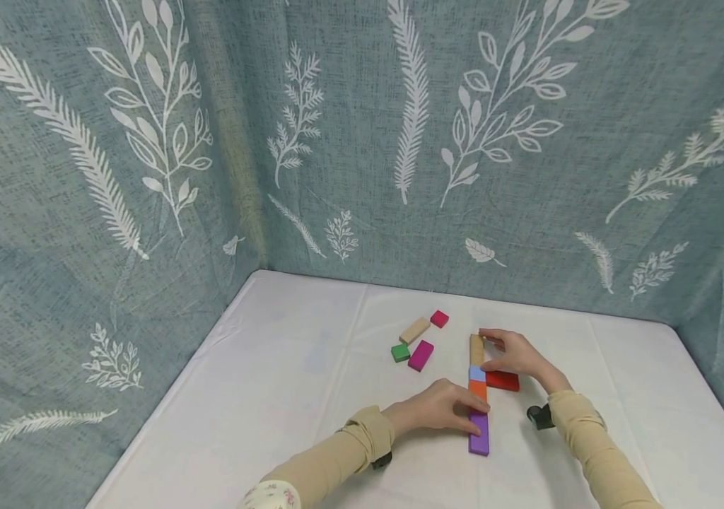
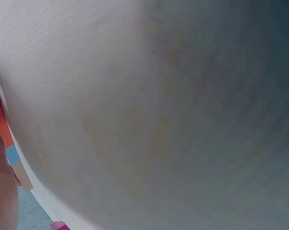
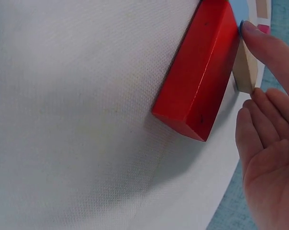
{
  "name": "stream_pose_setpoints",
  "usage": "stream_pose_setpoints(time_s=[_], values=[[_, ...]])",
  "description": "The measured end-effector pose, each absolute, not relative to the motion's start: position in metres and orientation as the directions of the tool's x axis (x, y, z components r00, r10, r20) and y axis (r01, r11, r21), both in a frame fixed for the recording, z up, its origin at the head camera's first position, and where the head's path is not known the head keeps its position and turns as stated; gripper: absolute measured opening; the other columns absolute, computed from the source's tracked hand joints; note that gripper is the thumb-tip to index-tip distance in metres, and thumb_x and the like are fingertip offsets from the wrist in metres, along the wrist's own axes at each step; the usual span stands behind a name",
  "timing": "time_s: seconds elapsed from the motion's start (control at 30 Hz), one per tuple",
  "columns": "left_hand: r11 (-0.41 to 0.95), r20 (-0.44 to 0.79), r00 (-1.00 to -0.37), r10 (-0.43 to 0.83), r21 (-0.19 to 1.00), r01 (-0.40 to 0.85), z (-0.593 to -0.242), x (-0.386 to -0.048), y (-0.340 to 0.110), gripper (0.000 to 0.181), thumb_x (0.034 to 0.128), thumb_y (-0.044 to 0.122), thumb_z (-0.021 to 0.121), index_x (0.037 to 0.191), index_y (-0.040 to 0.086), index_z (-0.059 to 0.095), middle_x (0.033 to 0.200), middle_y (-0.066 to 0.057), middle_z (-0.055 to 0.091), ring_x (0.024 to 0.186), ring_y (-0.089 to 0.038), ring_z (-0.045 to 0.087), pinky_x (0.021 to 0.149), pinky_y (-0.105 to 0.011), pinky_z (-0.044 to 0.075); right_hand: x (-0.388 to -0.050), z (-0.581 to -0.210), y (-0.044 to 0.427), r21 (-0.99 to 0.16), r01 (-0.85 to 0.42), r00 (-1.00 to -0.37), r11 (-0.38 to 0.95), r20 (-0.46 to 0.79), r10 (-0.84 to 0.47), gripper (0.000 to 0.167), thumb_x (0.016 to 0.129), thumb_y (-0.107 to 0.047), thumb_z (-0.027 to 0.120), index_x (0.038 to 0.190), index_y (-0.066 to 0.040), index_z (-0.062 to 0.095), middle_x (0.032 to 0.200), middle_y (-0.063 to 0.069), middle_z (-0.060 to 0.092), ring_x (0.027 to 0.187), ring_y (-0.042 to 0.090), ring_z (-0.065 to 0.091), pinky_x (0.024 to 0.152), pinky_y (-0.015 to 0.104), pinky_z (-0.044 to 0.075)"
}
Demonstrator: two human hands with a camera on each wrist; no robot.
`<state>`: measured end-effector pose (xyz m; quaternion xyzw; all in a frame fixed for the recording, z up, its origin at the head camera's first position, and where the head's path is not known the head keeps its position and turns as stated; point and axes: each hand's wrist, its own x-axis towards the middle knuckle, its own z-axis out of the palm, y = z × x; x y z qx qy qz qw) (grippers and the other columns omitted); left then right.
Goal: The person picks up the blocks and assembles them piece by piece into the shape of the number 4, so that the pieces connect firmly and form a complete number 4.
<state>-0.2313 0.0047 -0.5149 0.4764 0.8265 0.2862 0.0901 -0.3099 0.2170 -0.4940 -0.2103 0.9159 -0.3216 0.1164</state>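
A row of wooden blocks runs away from me on the white table. From near to far it has a purple block (image 1: 479, 445), an orange block (image 1: 477, 389), a light blue block (image 1: 477, 373) and a plain wood block (image 1: 476, 349). A red block (image 3: 194, 67) lies crosswise on the row's right side. My left hand (image 1: 441, 406) reaches over from the left, its fingers touching the row around the orange and purple blocks. On the far right side, my right hand (image 1: 516, 355) has its thumb at the blue block and its fingertips by the plain block's far end.
Beyond the left hand lie loose blocks: a green one (image 1: 400, 353), a magenta one (image 1: 421, 355), a plain wood one (image 1: 415, 330) and a small pink one (image 1: 440, 319). A blue-green curtain (image 1: 362, 141) with white leaf prints stands behind the table (image 1: 260, 367).
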Motion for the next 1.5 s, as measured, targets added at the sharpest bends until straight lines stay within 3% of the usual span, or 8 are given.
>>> stream_pose_setpoints(time_s=[0.6, 0.93, 1.5], values=[[0.365, 0.152, -0.517, 0.842, 0.544, 0.756, -0.518, -0.232, 0.004, 0.039, 0.084, 0.029, 0.072, 0.12, 0.014, 0.067, 0.12, 0.006, 0.067, 0.11, 0.004, 0.059, 0.095, -0.005, 0.039, -0.303, -0.488, 0.212, -0.663, -0.33, -0.885, 0.672, -0.03, -0.464, 0.065, 0.079, -0.012, 0.075, 0.134, 0.009, 0.046, 0.137, 0.028, 0.049, 0.125, 0.045, 0.047, 0.102, 0.051, 0.042], [0.375, 0.137, -0.527, 0.839, 0.556, 0.742, -0.518, -0.231, 0.004, 0.039, 0.0845, 0.03, 0.071, 0.12, 0.015, 0.067, 0.12, 0.007, 0.067, 0.111, 0.004, 0.059, 0.095, -0.006, 0.039, -0.297, -0.479, 0.211, -0.702, -0.358, -0.9, 0.616, 0.082, -0.429, 0.058, 0.083, -0.013, 0.072, 0.131, 0.01, 0.049, 0.133, 0.028, 0.052, 0.123, 0.043, 0.05, 0.101, 0.05, 0.042], [0.364, 0.125, -0.528, 0.84, 0.592, 0.719, -0.519, -0.231, 0.003, 0.039, 0.0848, 0.027, 0.071, 0.121, 0.013, 0.066, 0.121, 0.006, 0.067, 0.111, 0.003, 0.059, 0.095, -0.007, 0.04, -0.289, -0.451, 0.229, -0.729, -0.353, -0.912, 0.586, 0.129, -0.39, 0.061, 0.085, -0.023, 0.071, 0.136, 0.002, 0.048, 0.137, 0.024, 0.05, 0.127, 0.04, 0.048, 0.102, 0.046, 0.042]])
